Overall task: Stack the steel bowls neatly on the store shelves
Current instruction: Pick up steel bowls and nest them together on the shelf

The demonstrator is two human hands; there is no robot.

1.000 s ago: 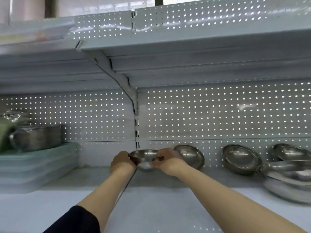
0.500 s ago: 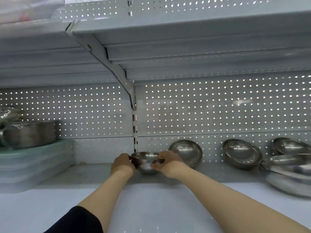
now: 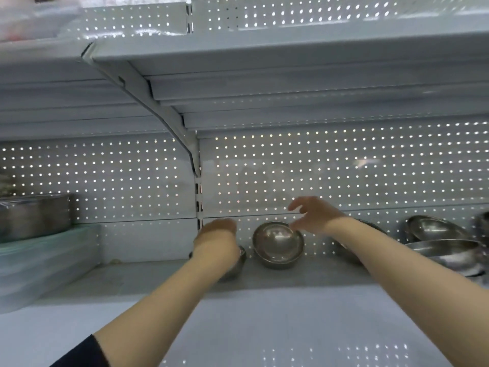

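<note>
My left hand [image 3: 217, 241] lies over a small steel bowl [image 3: 236, 264] standing on the white shelf [image 3: 238, 313]; the hand hides most of the bowl, and its grip cannot be made out. A second steel bowl [image 3: 277, 245] leans against the perforated back panel just to the right. My right hand [image 3: 315, 214] hovers open above and right of that leaning bowl, fingers spread, holding nothing. A further bowl [image 3: 346, 250] is mostly hidden behind my right forearm.
More steel bowls [image 3: 436, 230] lean and a wide steel basin [image 3: 447, 254] sits at the far right. At the left, a steel container [image 3: 34, 217] rests on stacked clear plastic boxes [image 3: 45, 260]. An upper shelf and its bracket [image 3: 158, 107] overhang.
The small bowl, held in both hands before, now stands on the shelf. My right hand has let go and lifted up to the right. The camera has moved closer.
</note>
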